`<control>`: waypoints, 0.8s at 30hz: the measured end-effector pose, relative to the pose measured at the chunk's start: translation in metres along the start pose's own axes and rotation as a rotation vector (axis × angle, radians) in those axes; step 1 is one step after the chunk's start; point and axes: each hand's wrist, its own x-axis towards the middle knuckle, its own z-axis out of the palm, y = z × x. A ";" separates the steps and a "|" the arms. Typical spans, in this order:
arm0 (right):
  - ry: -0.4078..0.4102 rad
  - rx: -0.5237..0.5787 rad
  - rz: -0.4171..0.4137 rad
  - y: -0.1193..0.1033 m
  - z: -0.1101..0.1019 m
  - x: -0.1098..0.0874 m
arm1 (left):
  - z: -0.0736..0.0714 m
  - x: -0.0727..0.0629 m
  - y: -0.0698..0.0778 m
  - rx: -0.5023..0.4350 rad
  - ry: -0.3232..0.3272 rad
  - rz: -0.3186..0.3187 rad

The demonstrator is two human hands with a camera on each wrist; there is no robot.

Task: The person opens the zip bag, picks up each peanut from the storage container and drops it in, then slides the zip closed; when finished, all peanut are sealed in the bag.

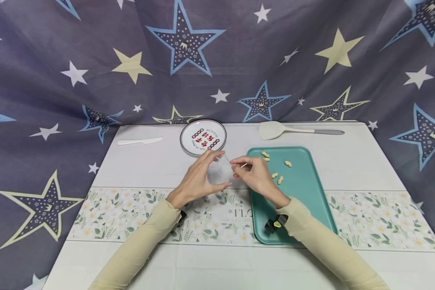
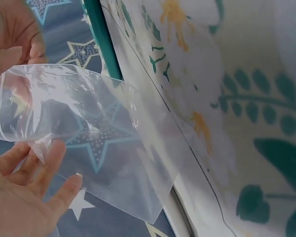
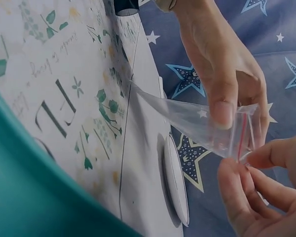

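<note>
A clear zip-lock bag (image 1: 219, 172) is held up over the table between both hands. My left hand (image 1: 198, 174) holds it from the left, its thumb on one face and the fingers behind, as the right wrist view shows. At the bag's zip end, my right hand (image 1: 254, 174) pinches the edge between thumb and forefinger. A red line runs along the zip of the bag (image 3: 187, 118). Nothing shows inside the bag (image 2: 103, 138) in the left wrist view, and its closed corner points down toward the table.
Just right of the hands lies a green tray (image 1: 301, 193) with several peanuts (image 1: 288, 164) on it. Behind the bag is a white plate (image 1: 219, 135) with red lettering. A white spatula (image 1: 272, 131) and a white plastic knife (image 1: 139, 141) lie along the back.
</note>
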 end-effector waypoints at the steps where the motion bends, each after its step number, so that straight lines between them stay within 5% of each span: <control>1: 0.011 -0.016 -0.012 -0.001 0.000 0.000 | 0.000 0.000 0.000 0.001 -0.005 0.001; 7: 0.039 -0.049 -0.072 -0.009 -0.002 -0.002 | 0.002 0.001 0.002 0.033 -0.025 -0.007; 16: -0.049 -0.026 -0.070 -0.013 0.003 -0.002 | 0.007 0.005 0.004 0.152 -0.032 0.012; 24: -0.084 -0.034 -0.057 -0.011 0.006 -0.002 | 0.008 0.006 0.004 0.134 -0.043 0.027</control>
